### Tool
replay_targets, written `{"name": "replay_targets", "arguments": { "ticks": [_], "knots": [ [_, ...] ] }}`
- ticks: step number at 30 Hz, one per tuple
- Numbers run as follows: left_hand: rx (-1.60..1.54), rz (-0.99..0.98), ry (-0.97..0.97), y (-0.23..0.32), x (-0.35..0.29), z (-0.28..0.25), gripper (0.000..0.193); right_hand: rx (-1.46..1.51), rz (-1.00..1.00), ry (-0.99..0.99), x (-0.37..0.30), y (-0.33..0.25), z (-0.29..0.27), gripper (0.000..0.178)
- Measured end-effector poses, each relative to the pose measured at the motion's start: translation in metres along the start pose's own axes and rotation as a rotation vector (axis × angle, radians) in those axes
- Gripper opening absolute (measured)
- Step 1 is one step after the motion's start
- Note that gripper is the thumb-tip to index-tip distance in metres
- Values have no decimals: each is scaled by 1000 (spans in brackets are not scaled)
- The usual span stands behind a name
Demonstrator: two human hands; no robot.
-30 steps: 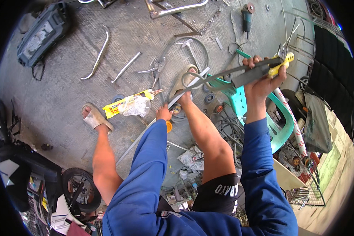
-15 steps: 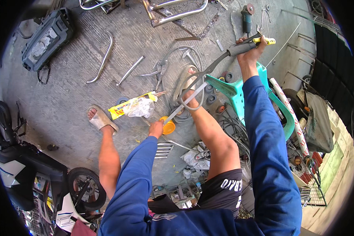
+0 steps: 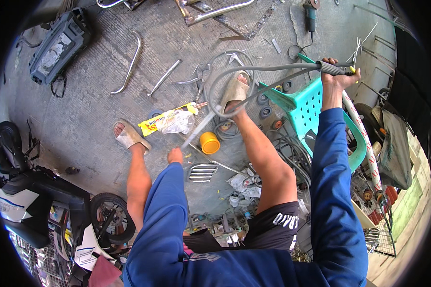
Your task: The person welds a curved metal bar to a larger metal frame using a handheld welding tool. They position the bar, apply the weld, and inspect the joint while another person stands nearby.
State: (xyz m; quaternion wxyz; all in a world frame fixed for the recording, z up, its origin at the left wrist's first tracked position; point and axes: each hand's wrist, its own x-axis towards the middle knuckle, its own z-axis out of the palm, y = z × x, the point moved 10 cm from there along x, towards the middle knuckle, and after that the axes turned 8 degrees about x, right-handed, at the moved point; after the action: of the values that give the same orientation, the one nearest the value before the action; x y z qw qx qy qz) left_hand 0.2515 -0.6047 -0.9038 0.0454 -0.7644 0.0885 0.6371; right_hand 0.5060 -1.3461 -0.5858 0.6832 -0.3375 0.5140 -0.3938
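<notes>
A grey cable (image 3: 254,71), looped once and running to a black grip, is being held taut above the concrete floor (image 3: 91,119), in front of the teal plastic chair (image 3: 306,107). It is judged light and springy, stiff enough to keep its loop, and best taken at the black grip and at the free end. The right hand (image 3: 337,76) is gripping that black grip, fingers wrapped tightly around it. The left hand (image 3: 175,155) is holding a thin pale rod (image 3: 198,129) low by the orange cap (image 3: 209,142); whether its fingers are pinching cannot be told. The sandalled right foot (image 3: 234,91) is resting inside the loop. Compared with half a second ago, the right hand is standing farther right and the loop is lying flatter and wider.
</notes>
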Motion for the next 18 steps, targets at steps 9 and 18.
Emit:
{"name": "replay_targets", "arguments": {
  "ticks": [9,18],
  "knots": [
    [-33,3,22,-30,29,-36,30,-128,-7,-107,-50,-30,-54,83],
    [14,234,221,63,63,-192,27,-242,-103,-147,-120,-69,-92,67]
  ]
}}
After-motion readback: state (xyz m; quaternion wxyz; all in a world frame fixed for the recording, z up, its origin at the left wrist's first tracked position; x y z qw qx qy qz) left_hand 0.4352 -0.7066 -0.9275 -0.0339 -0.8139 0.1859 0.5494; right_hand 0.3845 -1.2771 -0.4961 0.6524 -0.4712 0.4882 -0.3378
